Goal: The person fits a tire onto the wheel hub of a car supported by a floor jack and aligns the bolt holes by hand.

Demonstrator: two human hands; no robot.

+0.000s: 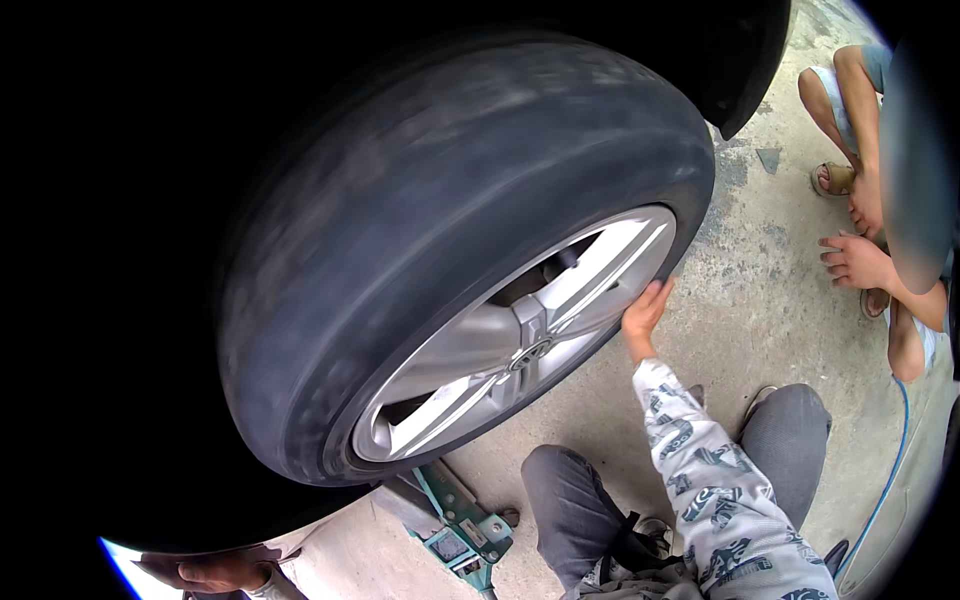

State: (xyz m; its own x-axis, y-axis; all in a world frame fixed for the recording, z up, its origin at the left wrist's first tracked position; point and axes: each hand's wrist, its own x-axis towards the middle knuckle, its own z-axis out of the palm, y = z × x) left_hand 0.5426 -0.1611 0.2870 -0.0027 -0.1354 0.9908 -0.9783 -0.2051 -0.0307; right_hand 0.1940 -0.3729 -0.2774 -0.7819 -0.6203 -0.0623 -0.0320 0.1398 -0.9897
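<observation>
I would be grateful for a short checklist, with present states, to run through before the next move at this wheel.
1. Right hand at the tyre edge: ok, at its right side.
2. Tyre motionless: cannot tell; its tread looks blurred.
3. Green jack bearing load: cannot tell; its contact with the car is hidden in shadow.
4. Co-worker's hands clear of the tyre: ok, well apart at the right.
5. Blue hose clear of the tyre: ok, lying off to the right.

Black tire (470,190), silver wheel rim (480,345), patterned gray sleeve (715,490)
</observation>
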